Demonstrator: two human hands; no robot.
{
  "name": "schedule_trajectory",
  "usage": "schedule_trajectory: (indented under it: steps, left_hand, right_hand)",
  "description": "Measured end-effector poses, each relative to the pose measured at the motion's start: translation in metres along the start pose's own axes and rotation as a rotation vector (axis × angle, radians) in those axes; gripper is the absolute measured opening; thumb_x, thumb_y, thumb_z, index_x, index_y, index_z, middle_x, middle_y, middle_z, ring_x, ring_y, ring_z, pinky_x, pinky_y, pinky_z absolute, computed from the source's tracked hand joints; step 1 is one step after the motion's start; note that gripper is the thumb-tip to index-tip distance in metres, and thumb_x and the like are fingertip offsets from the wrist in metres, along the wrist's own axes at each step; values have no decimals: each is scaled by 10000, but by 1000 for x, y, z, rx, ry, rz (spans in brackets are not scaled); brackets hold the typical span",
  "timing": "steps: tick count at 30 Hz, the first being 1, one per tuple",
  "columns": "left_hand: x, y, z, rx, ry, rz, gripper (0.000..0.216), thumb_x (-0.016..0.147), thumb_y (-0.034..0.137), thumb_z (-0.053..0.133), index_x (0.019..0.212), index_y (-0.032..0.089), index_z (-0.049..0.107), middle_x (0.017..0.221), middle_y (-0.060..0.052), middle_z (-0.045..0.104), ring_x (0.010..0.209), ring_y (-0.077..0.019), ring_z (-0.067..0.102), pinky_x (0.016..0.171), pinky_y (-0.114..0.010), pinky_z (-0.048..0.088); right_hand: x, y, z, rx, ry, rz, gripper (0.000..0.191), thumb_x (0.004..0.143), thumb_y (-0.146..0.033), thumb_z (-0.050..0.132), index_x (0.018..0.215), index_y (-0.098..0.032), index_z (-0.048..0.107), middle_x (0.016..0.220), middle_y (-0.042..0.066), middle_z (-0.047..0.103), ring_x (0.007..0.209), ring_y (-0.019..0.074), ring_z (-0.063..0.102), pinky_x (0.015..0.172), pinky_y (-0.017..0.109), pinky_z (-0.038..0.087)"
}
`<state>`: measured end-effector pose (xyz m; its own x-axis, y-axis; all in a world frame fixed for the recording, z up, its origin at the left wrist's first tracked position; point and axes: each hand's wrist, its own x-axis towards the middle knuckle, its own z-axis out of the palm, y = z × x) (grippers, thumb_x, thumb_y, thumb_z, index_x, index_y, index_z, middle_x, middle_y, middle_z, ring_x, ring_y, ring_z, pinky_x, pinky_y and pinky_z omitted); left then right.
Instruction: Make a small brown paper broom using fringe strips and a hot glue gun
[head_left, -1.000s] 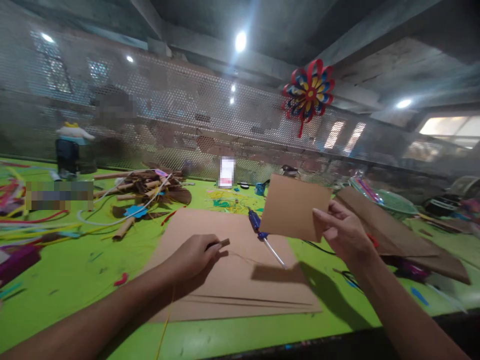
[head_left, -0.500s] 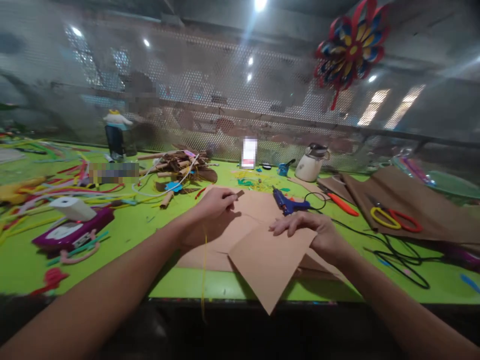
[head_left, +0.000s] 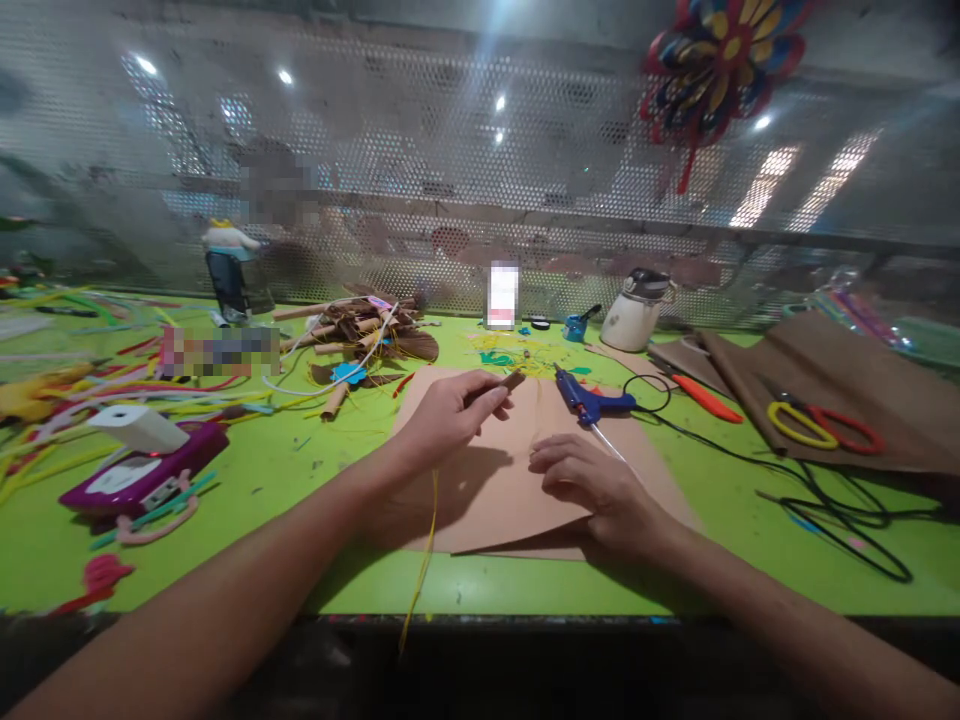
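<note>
Head view, left hand: here it is (head_left: 465,405), fingers pinched round a short brown stick (head_left: 513,381), its tip poking out above the paper.
Right hand: low over the paper (head_left: 589,485), fingers half-curled and slightly spread; whether they grip anything, I can't tell.
Kraft paper: brown sheets (head_left: 499,515) flat on the green table (head_left: 375,590), right under both hands.
Yellow string: dangling (head_left: 429,550) below the left wrist, past the table's near edge.
Glue gun: blue (head_left: 596,403), lying just beyond the right hand, black cord (head_left: 720,447) trailing off right.
Scissors: yellow and red handles (head_left: 804,425), over on darker brown paper (head_left: 840,370).
Power strip: purple (head_left: 187,455), far left, white charger (head_left: 139,428) plugged in.
</note>
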<state>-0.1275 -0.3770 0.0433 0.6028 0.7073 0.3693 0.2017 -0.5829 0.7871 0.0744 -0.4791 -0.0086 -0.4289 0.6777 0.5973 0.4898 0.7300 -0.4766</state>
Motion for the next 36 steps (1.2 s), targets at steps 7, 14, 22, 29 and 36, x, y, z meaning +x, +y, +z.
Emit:
schedule_trajectory:
  steps: [7,14,22,29,36]
  left_hand:
    - [-2,-15,12,165,-34,-136,239,862,314,479,772,155,635,699,-25,653,646,-137,589,569,-235,429]
    - [3,-2,2,62,106,-65,256,882,321,470,821,128,627,731,-44,671,575,-106,566,491,-203,409]
    - [-5,-1,6,-2,-157,-43,268,891,320,456,864,136,649,776,-56,681,620,-110,567,536,-214,417]
    - [-8,-7,14,155,-309,-77,285,890,325,452,936,154,676,763,-32,665,672,-132,565,616,-236,410]
    - [-5,3,8,301,-356,31,302,900,299,460,1042,153,684,840,-50,705,689,-126,585,630,-221,399]
  right_hand:
    - [1,-26,14,-9,-80,-110,247,820,14,450,892,-202,545,978,112,641,972,228,537,784,398,499]
    - [9,-5,24,-12,-94,-51,198,833,-3,468,819,-183,549,952,110,634,918,200,553,749,352,502]
    - [6,0,9,-133,-143,134,273,868,-46,454,1053,-151,625,1123,132,615,1125,209,510,956,398,443]
    - [-12,-4,-33,-176,106,137,149,806,-105,556,840,-213,653,800,41,666,745,169,616,663,298,502]
    - [35,-10,-27,5,136,328,512,737,-138,604,1240,-198,534,1141,101,622,994,214,587,844,368,476]
